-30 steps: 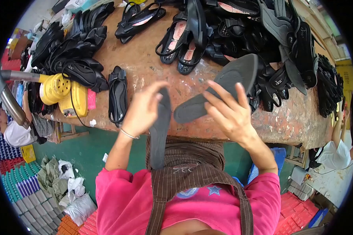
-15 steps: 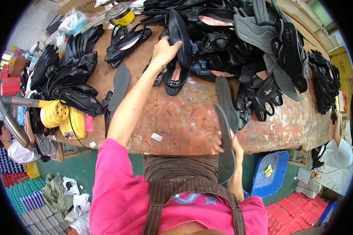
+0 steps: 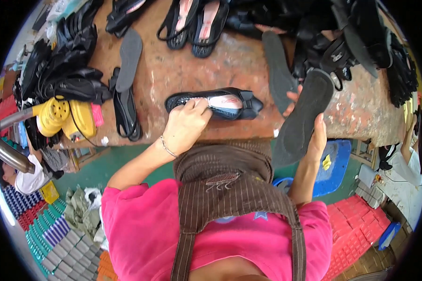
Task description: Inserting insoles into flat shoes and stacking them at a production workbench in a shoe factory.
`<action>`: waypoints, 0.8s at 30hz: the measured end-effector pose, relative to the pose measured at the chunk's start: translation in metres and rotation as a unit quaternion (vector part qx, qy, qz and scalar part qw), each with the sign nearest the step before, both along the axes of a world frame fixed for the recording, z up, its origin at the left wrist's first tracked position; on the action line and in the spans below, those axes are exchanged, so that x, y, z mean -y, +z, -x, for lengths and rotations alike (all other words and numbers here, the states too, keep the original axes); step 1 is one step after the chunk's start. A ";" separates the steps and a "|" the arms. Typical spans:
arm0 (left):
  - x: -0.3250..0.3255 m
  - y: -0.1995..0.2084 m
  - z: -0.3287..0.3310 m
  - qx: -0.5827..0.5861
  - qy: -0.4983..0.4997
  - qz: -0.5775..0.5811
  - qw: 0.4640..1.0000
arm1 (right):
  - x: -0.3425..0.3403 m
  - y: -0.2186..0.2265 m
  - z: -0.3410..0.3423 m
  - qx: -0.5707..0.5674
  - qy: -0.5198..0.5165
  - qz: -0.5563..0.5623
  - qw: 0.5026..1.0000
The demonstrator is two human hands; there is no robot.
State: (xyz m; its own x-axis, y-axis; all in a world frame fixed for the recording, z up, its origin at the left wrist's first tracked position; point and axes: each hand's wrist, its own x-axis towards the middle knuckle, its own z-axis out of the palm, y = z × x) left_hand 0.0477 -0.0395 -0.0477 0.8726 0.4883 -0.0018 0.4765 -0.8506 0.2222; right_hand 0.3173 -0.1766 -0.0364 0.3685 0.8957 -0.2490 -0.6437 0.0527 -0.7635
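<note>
On the table's near side a black sandal [image 3: 241,100] lies sideways, its bow to the right and a pale pink and white insole inside. My left hand [image 3: 187,124] is closed on it, fingertips curled over its inside; what exactly they pinch is hidden. Tilted upright in my right hand [image 3: 316,136] is a dark grey shoe sole [image 3: 305,114], thumb along its right edge and fingers at its left. Behind it, a similar grey sole [image 3: 277,70] lies on the table. Two black sandals [image 3: 205,33] with pink insoles stand at the far middle.
A grey sole [image 3: 129,61] and a black sandal [image 3: 125,110] lie on the left, beside piled black shoes [image 3: 75,61] and a yellow machine [image 3: 72,122] with a grey pipe. More black shoes crowd the far right. A blue bin [image 3: 335,173] stands below the table edge.
My left hand has come back from the far pile, and a black sandal now lies before me under it. The sole in my right hand has risen, turned flatter to view and moved right.
</note>
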 end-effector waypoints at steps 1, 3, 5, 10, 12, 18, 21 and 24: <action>0.007 -0.010 0.012 -0.007 0.003 0.012 1.000 | 0.000 -0.002 -0.002 0.139 0.053 0.025 0.989; 0.016 -0.025 0.033 0.144 0.009 -0.013 0.989 | -0.011 0.000 0.011 0.427 0.112 0.041 0.897; 0.033 -0.025 0.050 0.223 0.138 -0.030 0.964 | -0.022 -0.011 0.023 0.711 0.137 -0.036 0.689; 0.047 -0.053 0.073 0.311 0.434 0.156 0.831 | -0.048 -0.026 0.088 0.766 0.210 -0.094 0.600; 0.049 -0.074 0.072 0.362 0.447 0.273 0.771 | -0.063 -0.046 0.103 0.752 0.210 -0.116 0.614; 0.039 -0.084 0.066 0.364 0.455 0.257 0.771 | -0.085 -0.067 0.137 0.675 0.210 -0.124 0.696; 0.035 -0.087 0.067 0.380 0.467 0.263 0.754 | -0.090 -0.071 0.143 0.663 0.215 -0.115 0.708; 0.031 -0.094 0.068 0.365 0.467 0.246 0.767 | -0.093 -0.077 0.144 0.669 0.229 -0.106 0.699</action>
